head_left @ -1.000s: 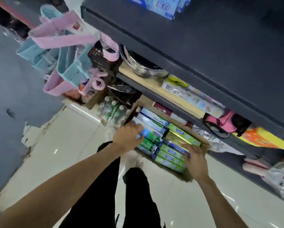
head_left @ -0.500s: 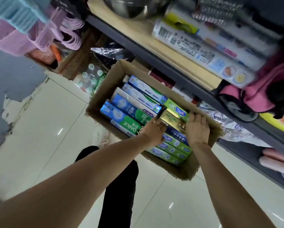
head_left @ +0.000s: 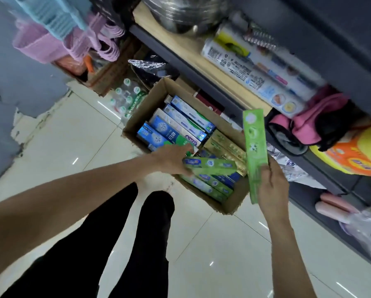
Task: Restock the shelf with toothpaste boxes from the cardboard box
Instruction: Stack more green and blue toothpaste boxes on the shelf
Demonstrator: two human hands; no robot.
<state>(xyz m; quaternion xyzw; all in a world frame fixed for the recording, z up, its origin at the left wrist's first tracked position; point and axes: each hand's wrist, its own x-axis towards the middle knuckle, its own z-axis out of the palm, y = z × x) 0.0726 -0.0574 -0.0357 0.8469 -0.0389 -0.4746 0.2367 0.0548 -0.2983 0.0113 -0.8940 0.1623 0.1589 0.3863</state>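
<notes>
Toothpaste boxes (head_left: pixel 181 127) lay packed in rows inside the cardboard box (head_left: pixel 137 117), which stood on the tiled floor (head_left: pixel 72 147) just in front of the shelf (head_left: pixel 193 52). The right hand (head_left: pixel 271 188) gripped one green toothpaste box (head_left: pixel 255 147) near its lower end, with the fingers curled around it, and held it nearly upright above the right side of the carton. The left hand (head_left: pixel 171 158) held the end of a second green box (head_left: pixel 210 165), which was lifted a little and lay across the boxes below it; its fingers were partly hidden, but they seemed closed on this end.

I judged these boxes to be light and rather stiff, made of thin printed card with a smooth surface. They could slip if the hold was loose, and they could be dented if the squeeze was strong. A hold across the two long flat faces, near the middle or near one end, seemed safest to me, because the long shape would swing if it was taken only by a corner.

Half a second earlier both hands were still down in the carton, with the fingers resting on the packed rows, and no box was raised. Now one box was fully out and another was coming up.
</notes>
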